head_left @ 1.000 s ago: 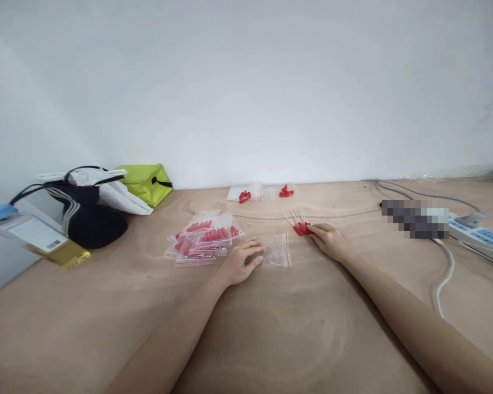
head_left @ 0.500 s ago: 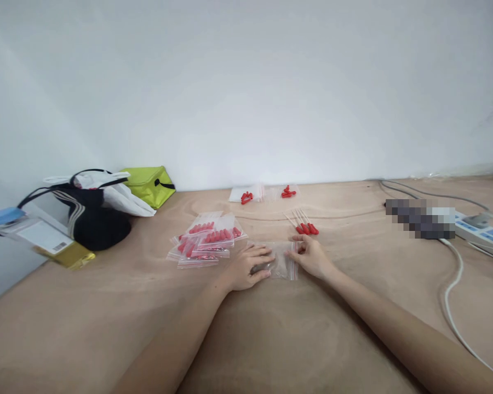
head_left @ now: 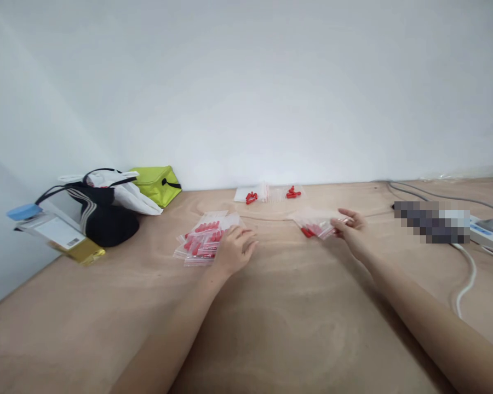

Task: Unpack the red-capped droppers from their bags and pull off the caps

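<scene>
the clear zip bag (head_left: 317, 221) lies just left of the right hand (head_left: 353, 232), its long axis running sideways away from the fingertips. the red-tipped sticks (head_left: 307, 232) show at the bag's far-left lower corner, and whether they are inside it or under it cannot be told. the right hand is much the nearer one; it pinches the bag's near edge between thumb and loosely curled fingers. the left hand (head_left: 235, 246) is well apart from the right, palm down, fingers slack and a little spread. its fingertips touch the right edge of the pile of filled bags (head_left: 201, 239), and it grips nothing visible. beyond both hands, by the wall, lie two more small bags (head_left: 271, 193).
</scene>
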`<state>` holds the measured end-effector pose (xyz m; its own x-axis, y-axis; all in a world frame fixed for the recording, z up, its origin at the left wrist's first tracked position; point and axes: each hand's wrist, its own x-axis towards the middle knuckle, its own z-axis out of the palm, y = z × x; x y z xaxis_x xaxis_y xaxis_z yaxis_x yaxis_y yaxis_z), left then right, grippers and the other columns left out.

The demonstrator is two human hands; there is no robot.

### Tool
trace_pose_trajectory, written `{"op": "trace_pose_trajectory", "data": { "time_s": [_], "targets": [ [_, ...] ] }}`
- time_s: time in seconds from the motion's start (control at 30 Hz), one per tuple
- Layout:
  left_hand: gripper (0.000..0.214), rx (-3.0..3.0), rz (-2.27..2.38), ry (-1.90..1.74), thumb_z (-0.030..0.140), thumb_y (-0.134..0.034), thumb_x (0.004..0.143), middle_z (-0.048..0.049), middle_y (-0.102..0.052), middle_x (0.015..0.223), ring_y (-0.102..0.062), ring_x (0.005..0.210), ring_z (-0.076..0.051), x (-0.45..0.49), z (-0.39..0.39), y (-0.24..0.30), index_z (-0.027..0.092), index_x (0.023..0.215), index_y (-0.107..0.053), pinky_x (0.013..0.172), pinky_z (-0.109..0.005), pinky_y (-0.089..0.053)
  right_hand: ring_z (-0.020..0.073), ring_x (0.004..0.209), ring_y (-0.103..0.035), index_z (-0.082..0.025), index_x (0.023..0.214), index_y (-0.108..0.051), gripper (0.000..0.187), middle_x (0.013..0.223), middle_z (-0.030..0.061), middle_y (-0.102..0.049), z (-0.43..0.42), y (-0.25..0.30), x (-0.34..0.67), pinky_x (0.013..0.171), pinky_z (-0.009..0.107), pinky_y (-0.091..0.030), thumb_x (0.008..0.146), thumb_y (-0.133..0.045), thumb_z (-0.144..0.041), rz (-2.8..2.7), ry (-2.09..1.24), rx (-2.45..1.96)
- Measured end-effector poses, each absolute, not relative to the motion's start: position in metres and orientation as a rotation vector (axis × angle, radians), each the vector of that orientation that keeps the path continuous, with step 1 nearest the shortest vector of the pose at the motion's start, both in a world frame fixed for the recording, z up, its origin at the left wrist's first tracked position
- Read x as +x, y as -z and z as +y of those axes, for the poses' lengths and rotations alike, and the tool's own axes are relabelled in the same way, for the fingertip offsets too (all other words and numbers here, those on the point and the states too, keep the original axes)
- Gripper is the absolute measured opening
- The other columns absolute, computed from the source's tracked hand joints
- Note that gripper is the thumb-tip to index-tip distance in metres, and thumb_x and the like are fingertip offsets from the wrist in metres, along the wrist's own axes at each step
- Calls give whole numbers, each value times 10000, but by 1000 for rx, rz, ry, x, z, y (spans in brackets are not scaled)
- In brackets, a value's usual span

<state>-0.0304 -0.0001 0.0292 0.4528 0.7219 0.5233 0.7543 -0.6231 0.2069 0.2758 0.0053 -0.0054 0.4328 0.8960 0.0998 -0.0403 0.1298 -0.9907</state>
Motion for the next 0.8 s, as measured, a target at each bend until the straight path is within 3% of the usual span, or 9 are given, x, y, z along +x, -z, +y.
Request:
{"op": "trace_pose_trajectory", "data": {
  "time_s": [0.17,0.33,0.4,0.47,0.6,0.8],
  "targets": [
    [379,-2619,-1552,359,278,-656,641,-59,-570,1058,-512,980,-244,-66,10,-62,206,995,-541,830,-363,-396,131,519,-570,-202,1024,-424,464,631,-31,-516,15,24,307,500,270,-513,621,-638,-289,-654,-688,-1527],
    [148,-2595,-1627,129,253,-583,697,-28,-576,892,-540,819,-193,-86,15,-66,200,827,-537,673,-280,-394,179,446,-521,-155,1100,-412,610,556,-5,-525,9,26,312,426,321,-435,578,-675,-332,-689,-623,-1728],
    [70,-2621,-1554,157,236,-517,752,-20,-564,801,-534,747,-166,-88,17,-64,187,705,-535,649,-263,-384,185,445,-502,-144,1087,-434,629,546,2,-518,7,25,312,443,330,-407,563,-684,-386,-719,-509,-1877],
    [170,-2642,-1492,214,220,-462,791,-19,-553,739,-524,699,-151,-88,19,-62,180,639,-527,636,-256,-381,190,481,-505,-143,1067,-452,606,576,19,-525,6,25,313,477,331,-397,580,-662,-437,-740,-392,-1977],
    [165,-2663,-1425,485,215,-442,809,-24,-575,747,-531,704,-151,-80,21,-59,179,683,-542,633,-259,-390,187,518,-495,-128,1035,-470,544,601,26,-513,5,28,310,494,317,-375,637,-600,-473,-690,-319,-1939],
    [147,-2634,-1356,1013,196,-439,819,-31,-580,753,-537,743,-150,-38,9,-35,172,715,-540,693,-270,-417,105,400,-359,-131,1044,-450,437,470,-89,-358,-8,21,272,421,234,-299,726,-515,-424,-981,-255,-1568]
  ]
}}
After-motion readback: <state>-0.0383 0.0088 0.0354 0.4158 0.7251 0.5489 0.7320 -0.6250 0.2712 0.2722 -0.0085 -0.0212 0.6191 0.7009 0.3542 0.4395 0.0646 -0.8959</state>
